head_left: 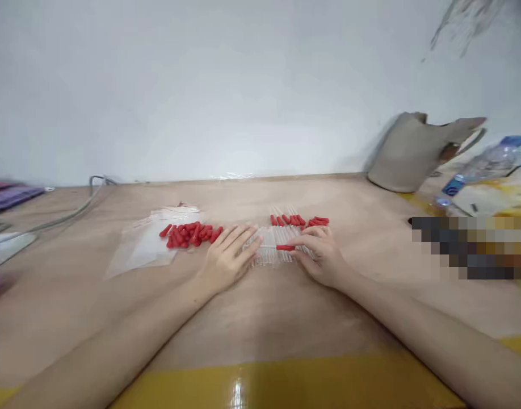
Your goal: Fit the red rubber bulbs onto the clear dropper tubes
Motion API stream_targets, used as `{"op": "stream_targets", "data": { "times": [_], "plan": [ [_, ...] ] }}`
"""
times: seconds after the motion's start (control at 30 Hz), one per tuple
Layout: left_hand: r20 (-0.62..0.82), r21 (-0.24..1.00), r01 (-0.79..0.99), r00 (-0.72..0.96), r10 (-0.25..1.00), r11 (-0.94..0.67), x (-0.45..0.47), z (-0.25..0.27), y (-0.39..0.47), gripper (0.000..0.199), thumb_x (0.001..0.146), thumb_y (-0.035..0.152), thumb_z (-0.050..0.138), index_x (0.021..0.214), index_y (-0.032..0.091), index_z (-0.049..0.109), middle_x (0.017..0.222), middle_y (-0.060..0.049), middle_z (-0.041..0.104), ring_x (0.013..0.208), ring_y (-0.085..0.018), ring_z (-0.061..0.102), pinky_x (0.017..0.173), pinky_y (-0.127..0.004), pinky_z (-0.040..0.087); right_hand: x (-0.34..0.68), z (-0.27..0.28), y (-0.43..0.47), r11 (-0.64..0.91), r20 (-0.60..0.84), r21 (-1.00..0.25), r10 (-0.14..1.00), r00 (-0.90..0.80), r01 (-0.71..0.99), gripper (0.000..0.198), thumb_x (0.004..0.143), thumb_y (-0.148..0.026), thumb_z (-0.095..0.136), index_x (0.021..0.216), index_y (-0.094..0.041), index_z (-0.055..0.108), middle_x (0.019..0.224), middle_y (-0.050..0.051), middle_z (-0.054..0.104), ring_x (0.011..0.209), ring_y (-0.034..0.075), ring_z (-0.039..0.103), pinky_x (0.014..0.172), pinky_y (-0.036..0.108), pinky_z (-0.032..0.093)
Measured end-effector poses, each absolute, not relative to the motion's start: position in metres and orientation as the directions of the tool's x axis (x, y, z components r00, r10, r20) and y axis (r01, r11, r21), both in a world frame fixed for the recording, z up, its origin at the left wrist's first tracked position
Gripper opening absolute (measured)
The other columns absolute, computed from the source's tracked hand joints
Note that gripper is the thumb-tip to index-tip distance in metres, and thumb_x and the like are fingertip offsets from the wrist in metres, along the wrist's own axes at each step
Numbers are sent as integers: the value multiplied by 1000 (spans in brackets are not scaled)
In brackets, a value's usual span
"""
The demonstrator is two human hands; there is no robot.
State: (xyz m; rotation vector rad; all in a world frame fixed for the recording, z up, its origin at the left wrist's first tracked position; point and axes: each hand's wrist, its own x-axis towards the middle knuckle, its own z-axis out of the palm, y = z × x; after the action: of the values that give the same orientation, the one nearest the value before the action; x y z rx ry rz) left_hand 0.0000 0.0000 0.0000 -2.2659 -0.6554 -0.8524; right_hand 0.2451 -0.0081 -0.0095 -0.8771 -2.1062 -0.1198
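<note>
the person's left hand (227, 254) lies on the wooden table (260, 318), fingers stretched out and loose, fingertips resting on the left end of a bunch of clear tubes (272, 253) in the middle of the table. the right hand (322, 255) is at the right end of the same bunch, thumb and fingers pinched on one tube with a red cap (285, 247); that cap points toward the left hand. just behind the tubes lie several more capped tubes (301, 220), their red ends in a row. left of the hands, a heap of loose red caps (191, 234) sits on the edge of a clear plastic bag (145, 244). a grey bag (414, 150) stands at the far right against the wall, beside a plastic bottle (482, 167).
</note>
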Motion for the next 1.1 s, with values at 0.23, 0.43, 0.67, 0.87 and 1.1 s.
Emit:
{"op": "stream_targets", "data": {
  "times": [0.23, 0.43, 0.67, 0.87, 1.1],
  "plan": [
    [666, -407, 583, 716, 208, -703, 1, -6, 2, 21, 83, 14, 53, 103, 10, 57, 105, -10, 64, 111, -24, 53, 97, -40, 44, 236, -9, -8, 766, 717, -122, 508, -478, 632, 24, 79, -33, 56, 99, -22, 60, 93, 2, 66, 93, 18, 53, 84, 37, 32],
    [658, -413, 543, 733, 173, -731, 6, -2, -2, 10, 82, 20, 56, 90, 15, 60, 100, -4, 66, 102, -22, 58, 93, -40, 46, 222, -14, -6, 795, 724, 152, 316, -613, 588, 22, 83, -28, 53, 100, -18, 60, 93, 3, 66, 88, 15, 54, 84, 34, 35],
    [666, -347, 505, 726, 171, -791, 7, -1, -9, 5, 83, 17, 54, 85, 14, 58, 89, -3, 67, 93, -17, 61, 93, -37, 46, 221, -12, -10, 794, 717, 218, 265, -645, 567, 11, 83, -22, 51, 81, -16, 60, 78, 3, 64, 78, 13, 53, 74, 31, 39],
    [677, -215, 463, 705, 211, -860, 4, -5, -10, 6, 82, 11, 54, 87, 12, 56, 88, -5, 66, 91, -15, 62, 97, -37, 44, 224, -9, -13, 833, 745, 223, 188, -639, 506, 8, 81, -16, 52, 82, -15, 60, 78, 3, 63, 77, 13, 53, 72, 29, 43],
    [680, -112, 446, 686, 259, -888, -3, -9, -10, 10, 82, 11, 52, 90, 14, 56, 88, -3, 65, 92, -14, 61, 98, -39, 44, 229, -10, -13, 830, 762, 264, 132, -634, 491, 8, 80, -15, 53, 84, -16, 60, 81, 3, 65, 80, 14, 55, 73, 30, 45]
  ]
}}
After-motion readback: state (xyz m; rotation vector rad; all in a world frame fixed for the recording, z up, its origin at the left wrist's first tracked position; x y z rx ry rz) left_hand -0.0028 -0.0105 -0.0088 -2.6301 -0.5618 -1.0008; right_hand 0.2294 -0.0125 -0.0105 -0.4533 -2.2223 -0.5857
